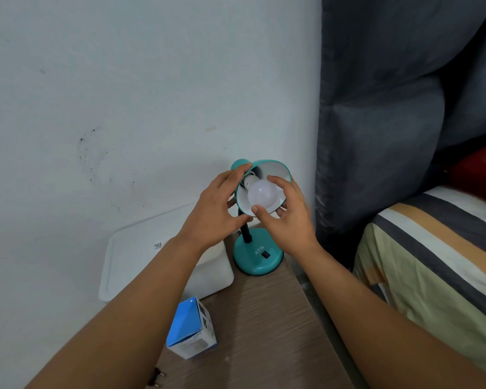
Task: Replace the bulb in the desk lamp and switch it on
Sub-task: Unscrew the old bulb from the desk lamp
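So the teal metal desk lamp [257,252] sits at the far end of the brown wood-grain table [264,332], right by the white wall, with its round base showing a black rocker switch [266,255] on top. Its cone shade [275,167] is tipped toward the camera, white inside, and a frosted white round bulb [263,194] sits in the socket at the middle of it.

The left hand [212,213] cups the shade's rim from about 9 o'clock, fingers wrapped over the top edge and thumb underneath, so that grip is holding the shade. The right hand [288,213] comes in from 3 o'clock with its fingers curled around the bulb: fingertip at the bulb's upper right, thumb pressed at its lower edge, so a narrow grip on the bulb itself.

At roughly 7 o'clock from the lamp base, nearer the camera, a small blue and white cardboard box [191,328] stands on the table. A white plastic container [163,256] sits just left of the lamp, partly behind the left forearm. A black two-pin plug [157,376] lies at the table's near left edge. Off to the right there's a bed with a striped sheet [438,256] and a grey padded headboard [382,108].
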Demonstrator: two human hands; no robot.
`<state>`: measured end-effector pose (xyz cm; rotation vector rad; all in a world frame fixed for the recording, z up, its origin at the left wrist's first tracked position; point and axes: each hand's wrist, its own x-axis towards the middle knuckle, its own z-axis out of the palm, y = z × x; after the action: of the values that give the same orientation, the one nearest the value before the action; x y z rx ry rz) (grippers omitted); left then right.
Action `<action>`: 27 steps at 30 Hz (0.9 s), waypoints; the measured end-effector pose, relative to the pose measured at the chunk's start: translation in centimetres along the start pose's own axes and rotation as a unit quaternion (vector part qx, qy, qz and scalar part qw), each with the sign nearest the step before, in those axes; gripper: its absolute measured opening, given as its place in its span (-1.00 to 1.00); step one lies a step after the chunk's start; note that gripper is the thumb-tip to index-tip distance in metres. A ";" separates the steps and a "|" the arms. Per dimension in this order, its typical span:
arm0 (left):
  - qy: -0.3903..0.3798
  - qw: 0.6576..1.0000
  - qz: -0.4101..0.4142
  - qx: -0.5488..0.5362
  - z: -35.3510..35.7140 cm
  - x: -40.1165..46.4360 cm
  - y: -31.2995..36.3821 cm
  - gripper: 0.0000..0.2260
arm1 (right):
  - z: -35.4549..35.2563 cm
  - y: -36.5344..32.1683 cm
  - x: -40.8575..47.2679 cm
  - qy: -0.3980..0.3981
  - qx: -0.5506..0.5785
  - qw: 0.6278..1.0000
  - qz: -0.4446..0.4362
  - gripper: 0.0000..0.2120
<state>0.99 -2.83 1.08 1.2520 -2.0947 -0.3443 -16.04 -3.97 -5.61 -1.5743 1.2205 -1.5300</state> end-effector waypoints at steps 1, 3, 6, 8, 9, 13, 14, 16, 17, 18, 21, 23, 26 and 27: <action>0.000 1.000 0.000 -0.003 0.0 0.0 0.1 -0.16 | 0.1 0.0 -0.1 0.007 0.001 1.000 0.013 -0.37; -0.001 1.000 0.000 -0.006 0.2 0.0 0.2 -0.18 | 0.2 -0.1 -0.1 0.021 0.001 0.998 0.053 -0.28; -0.003 1.000 -0.002 -0.006 0.3 0.1 0.2 -0.18 | 0.2 -0.1 0.2 0.031 -0.043 0.997 0.057 -0.32; 0.000 1.000 -0.007 -0.011 0.2 0.1 0.0 -0.16 | 0.1 0.0 0.5 0.027 -0.062 0.997 0.038 -0.36; 0.001 1.000 -0.010 -0.015 0.2 0.0 -0.1 -0.16 | 0.2 0.1 0.6 0.021 -0.064 0.997 0.027 -0.37; 0.007 0.999 -0.018 -0.029 0.5 0.0 -0.2 -0.15 | 0.1 0.4 0.6 -0.003 -0.039 0.999 0.001 -0.35; 0.007 0.999 -0.019 -0.031 0.5 0.0 -0.2 -0.15 | 0.1 0.5 0.5 -0.005 -0.036 0.999 -0.003 -0.32; 0.007 0.999 -0.018 -0.027 0.6 0.0 -0.1 -0.17 | 0.1 0.5 0.3 -0.002 -0.029 0.999 0.018 -0.24; 0.007 1.000 -0.018 -0.024 0.7 0.1 -0.1 -0.18 | 0.1 0.4 0.3 0.002 -0.028 0.999 0.037 -0.19; 0.007 1.000 -0.018 -0.022 0.7 0.1 -0.1 -0.18 | 0.1 0.3 0.3 0.007 -0.032 0.998 0.050 -0.19; 0.007 1.000 -0.019 -0.019 0.8 0.1 -0.1 -0.18 | -0.1 0.0 0.5 0.019 -0.044 0.998 0.040 -0.32; 0.006 1.000 -0.023 -0.020 0.7 0.1 -0.2 -0.16 | -0.2 0.0 0.6 0.007 -0.040 0.999 0.017 -0.39; 0.003 0.999 -0.026 -0.024 0.7 0.0 -0.2 -0.15 | -0.3 0.0 0.4 -0.011 -0.038 0.999 0.002 -0.36; 0.004 0.999 -0.027 -0.026 0.7 0.0 -0.2 -0.15 | -0.2 0.0 0.3 -0.012 -0.040 0.999 0.000 -0.33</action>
<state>0.69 -3.06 0.44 1.2785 -2.0357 -0.4137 -16.30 -4.19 -5.47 -1.6391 1.2817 -1.4739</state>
